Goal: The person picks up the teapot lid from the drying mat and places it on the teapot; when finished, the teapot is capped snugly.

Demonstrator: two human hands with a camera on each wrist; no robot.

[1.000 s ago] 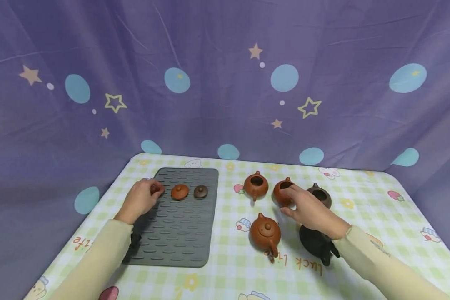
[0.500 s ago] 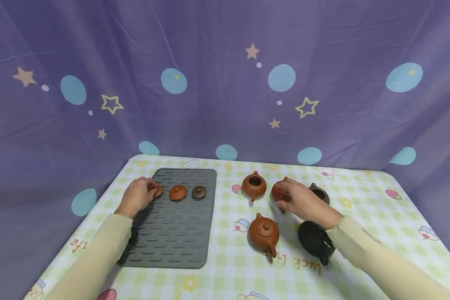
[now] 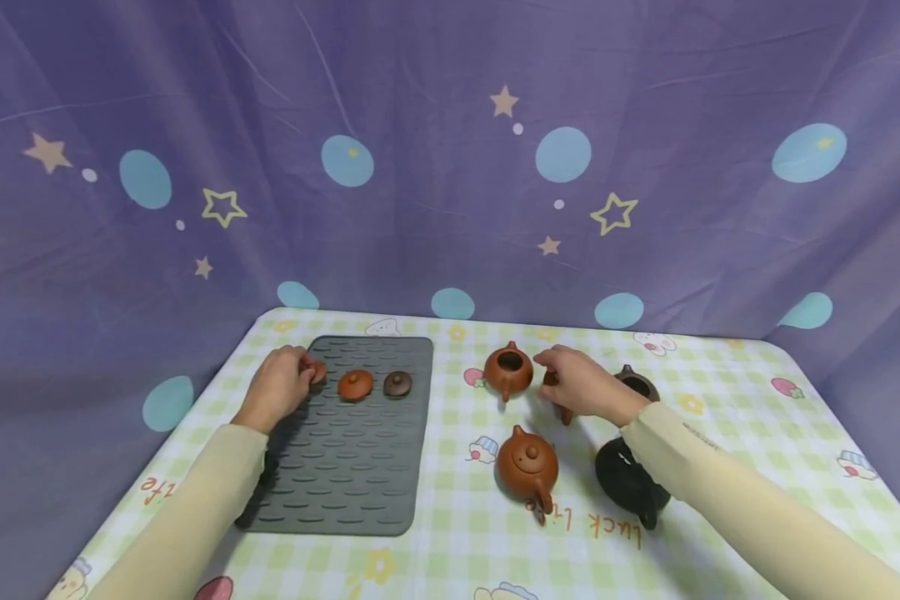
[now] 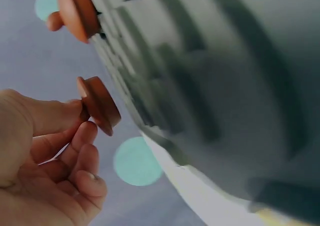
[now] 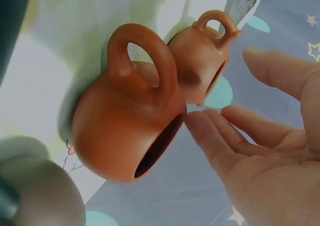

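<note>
My left hand [image 3: 273, 387] pinches an orange-brown teapot lid [image 4: 102, 104] by its knob, over the far left of a grey ridged mat [image 3: 352, 479]. Another orange-brown lid [image 3: 355, 386] and a dark brown lid [image 3: 397, 384] lie on that mat. On the right, my right hand [image 3: 585, 385] reaches over a lidless orange-brown teapot [image 5: 120, 118], largely covering it in the head view. In the right wrist view its fingers are spread, holding nothing, with a fingertip right at the pot's rim. Just left stands a second lidless orange-brown teapot [image 3: 512, 384].
A dark brown lidless teapot [image 3: 651, 393] stands right of the right hand. Nearer the front are a lidded orange-brown teapot [image 3: 521, 475] and a black teapot [image 3: 624, 479], partly under the right sleeve. A purple curtain [image 3: 450, 233] hangs behind the checked cloth [image 3: 450, 550].
My right hand has moved left and slightly away, across the middle teapot. The left hand stays nearly in place, its pinched lid now showing more clearly.
</note>
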